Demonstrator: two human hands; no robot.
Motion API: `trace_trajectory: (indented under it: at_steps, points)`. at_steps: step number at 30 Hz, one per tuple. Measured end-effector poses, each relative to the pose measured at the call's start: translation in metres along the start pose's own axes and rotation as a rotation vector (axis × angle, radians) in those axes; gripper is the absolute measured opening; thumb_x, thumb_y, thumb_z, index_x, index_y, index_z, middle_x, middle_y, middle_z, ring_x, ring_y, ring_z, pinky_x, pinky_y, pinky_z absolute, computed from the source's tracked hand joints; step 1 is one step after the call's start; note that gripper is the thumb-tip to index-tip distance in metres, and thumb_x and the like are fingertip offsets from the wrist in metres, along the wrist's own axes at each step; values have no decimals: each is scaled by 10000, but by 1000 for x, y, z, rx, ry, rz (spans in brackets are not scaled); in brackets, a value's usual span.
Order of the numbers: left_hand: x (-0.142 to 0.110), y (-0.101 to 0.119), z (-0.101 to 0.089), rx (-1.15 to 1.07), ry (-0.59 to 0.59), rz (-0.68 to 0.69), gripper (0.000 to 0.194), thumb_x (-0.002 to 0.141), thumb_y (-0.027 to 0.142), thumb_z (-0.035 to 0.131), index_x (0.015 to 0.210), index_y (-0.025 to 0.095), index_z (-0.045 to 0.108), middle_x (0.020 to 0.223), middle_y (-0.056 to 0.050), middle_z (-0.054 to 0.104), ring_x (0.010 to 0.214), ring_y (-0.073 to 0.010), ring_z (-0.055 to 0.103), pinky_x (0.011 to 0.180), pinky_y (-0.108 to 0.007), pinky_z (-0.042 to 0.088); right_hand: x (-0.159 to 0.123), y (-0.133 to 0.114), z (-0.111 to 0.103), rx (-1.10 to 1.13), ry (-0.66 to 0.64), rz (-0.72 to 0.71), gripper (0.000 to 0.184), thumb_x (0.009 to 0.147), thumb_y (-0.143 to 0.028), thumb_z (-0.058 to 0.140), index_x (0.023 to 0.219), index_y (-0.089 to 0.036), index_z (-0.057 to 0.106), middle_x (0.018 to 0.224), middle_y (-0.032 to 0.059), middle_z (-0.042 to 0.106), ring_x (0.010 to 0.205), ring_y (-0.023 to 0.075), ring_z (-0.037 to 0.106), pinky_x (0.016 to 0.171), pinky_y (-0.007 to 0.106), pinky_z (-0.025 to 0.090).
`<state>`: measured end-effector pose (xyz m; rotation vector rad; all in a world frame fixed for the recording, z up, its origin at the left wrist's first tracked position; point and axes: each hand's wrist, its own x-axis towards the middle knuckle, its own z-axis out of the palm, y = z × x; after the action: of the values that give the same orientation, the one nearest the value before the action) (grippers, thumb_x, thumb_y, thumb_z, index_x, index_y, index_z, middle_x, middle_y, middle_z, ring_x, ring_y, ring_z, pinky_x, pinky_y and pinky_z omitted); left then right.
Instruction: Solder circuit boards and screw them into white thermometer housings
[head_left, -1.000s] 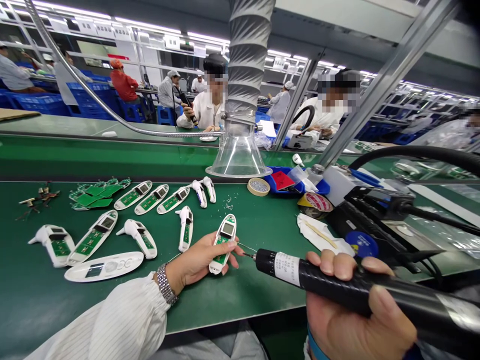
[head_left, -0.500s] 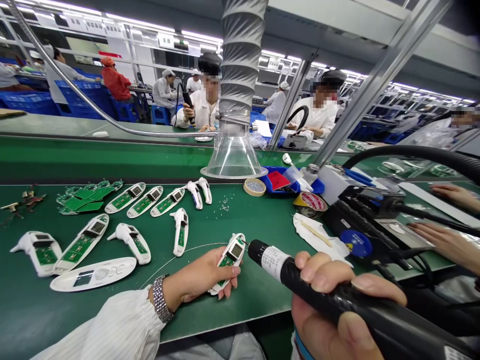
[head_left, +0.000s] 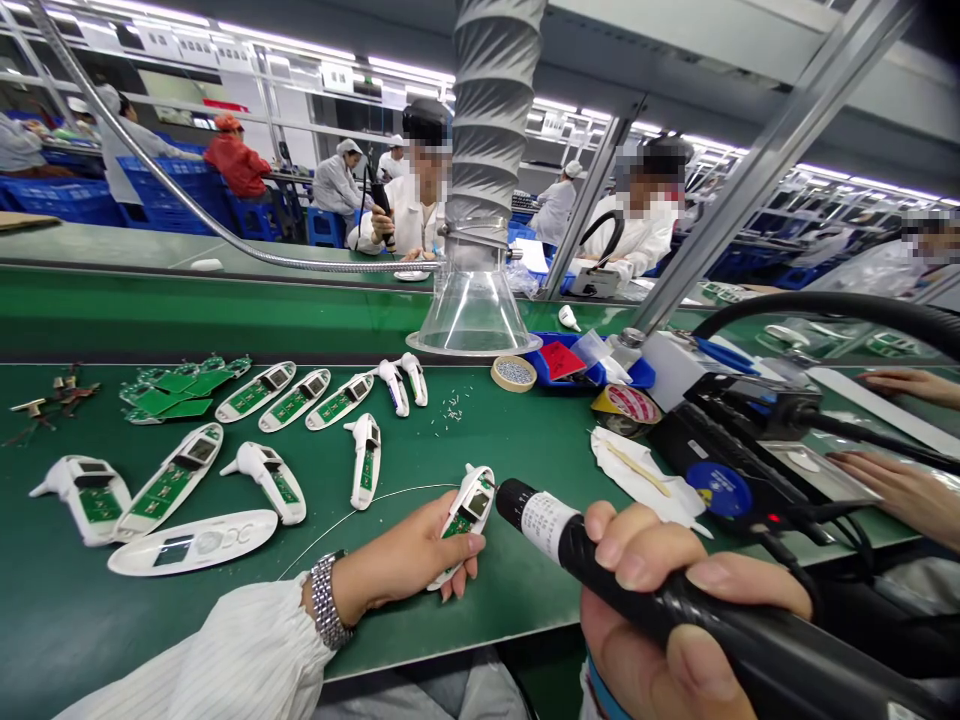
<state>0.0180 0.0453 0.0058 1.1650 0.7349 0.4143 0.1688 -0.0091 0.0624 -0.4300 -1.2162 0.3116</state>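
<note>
My left hand [head_left: 409, 555] is closed around a white ear-thermometer half shell [head_left: 474, 508] with a green circuit board and small grey screen, held above the table. My right hand [head_left: 664, 590] grips a black electric screwdriver [head_left: 546, 520] with a white label. Its tip points left, at the shell's upper right edge; whether the bit touches a screw is too small to tell. Left of my hand lie a similar opened thermometer [head_left: 365, 462] and several more with boards inside. A closed-looking white cover [head_left: 193, 542] rests nearest me on the left.
Loose screws [head_left: 452, 408] lie near a round tub of screws [head_left: 514, 373]. Green circuit boards [head_left: 176, 390] are piled at back left. A clear extraction hood [head_left: 474, 310] hangs over the far edge. At right stand a blue tray [head_left: 641, 374] and a black box [head_left: 694, 455]; a co-worker's hands [head_left: 892, 490] are beyond.
The thermometer shell in my left hand has turned slightly. My screwdriver stays at its upper edge. A red light now shows on the black box. The whole view has shifted a little.
</note>
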Motion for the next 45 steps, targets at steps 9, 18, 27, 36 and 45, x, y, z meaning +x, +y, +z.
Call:
trace_trajectory:
  at_steps: [9, 18, 27, 36, 45]
  points:
    - [-1, -2, 0, 120, -14, 16, 355, 780, 445, 553, 936, 184, 371, 674, 31, 534, 485, -73, 498, 428, -194, 386, -3, 1, 0, -2, 6, -23, 165, 832, -242, 602, 936, -206, 478, 698, -33, 538, 577, 143, 430, 600, 335, 394]
    - [-2, 1, -1, 129, -43, -1, 398, 753, 476, 580, 933, 183, 378, 659, 41, 533, 486, -75, 503, 438, -197, 391, 3, -8, -2, 12, 22, 27, 176, 808, -257, 632, 910, -213, 495, 678, -33, 540, 579, 145, 445, 627, 328, 412]
    - [-4, 15, -20, -116, 417, 169, 369, 747, 423, 631, 933, 167, 442, 663, 37, 549, 541, -93, 513, 477, -212, 409, -1, 7, -15, 33, 80, 180, 180, 794, -229, 605, 939, -229, 499, 700, -33, 566, 645, 158, 496, 710, 359, 436]
    - [0, 12, -16, -146, 447, 112, 351, 724, 318, 671, 942, 142, 460, 647, 28, 561, 528, -93, 517, 462, -210, 400, -18, 46, -5, 63, 115, 251, 193, 795, -166, 590, 943, -221, 480, 752, -32, 587, 711, 162, 521, 771, 391, 428]
    - [2, 13, -10, -330, 437, 83, 356, 663, 251, 755, 894, 142, 507, 883, -63, 635, 705, -120, 593, 470, -182, 418, -8, 8, -9, 151, 189, 268, 167, 776, -273, 622, 909, -223, 533, 662, -36, 551, 631, 136, 483, 691, 309, 455]
